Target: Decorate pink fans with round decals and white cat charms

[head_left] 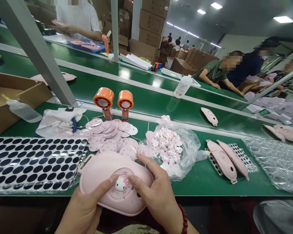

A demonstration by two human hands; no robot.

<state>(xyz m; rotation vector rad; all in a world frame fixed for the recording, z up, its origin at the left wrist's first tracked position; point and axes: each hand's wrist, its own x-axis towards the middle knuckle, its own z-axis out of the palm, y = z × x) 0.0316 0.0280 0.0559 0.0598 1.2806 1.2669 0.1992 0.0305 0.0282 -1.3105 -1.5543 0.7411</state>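
A pink rounded case (100, 172) lies at the near edge of the green bench, held between both hands. My left hand (85, 208) grips its lower left side, thumb pressing a small white cat-face badge (120, 185) on the round disc at the case's centre. My right hand (156, 191) rests on the case's right part, thumb against the badge and fingers curled over the top edge. Just behind are a heap of round pink stickers (111, 136) and a clear bag of cat-face badges (169, 148).
A sheet of black round dots (31, 162) lies left. Two orange handheld fans (113, 104) stand behind the stickers. Two pink cases (227, 161) lie right, bubble wrap (278, 162) beyond. A squeeze bottle (21, 110) and cardboard box (12, 97) sit far left. Other people work across the conveyor.
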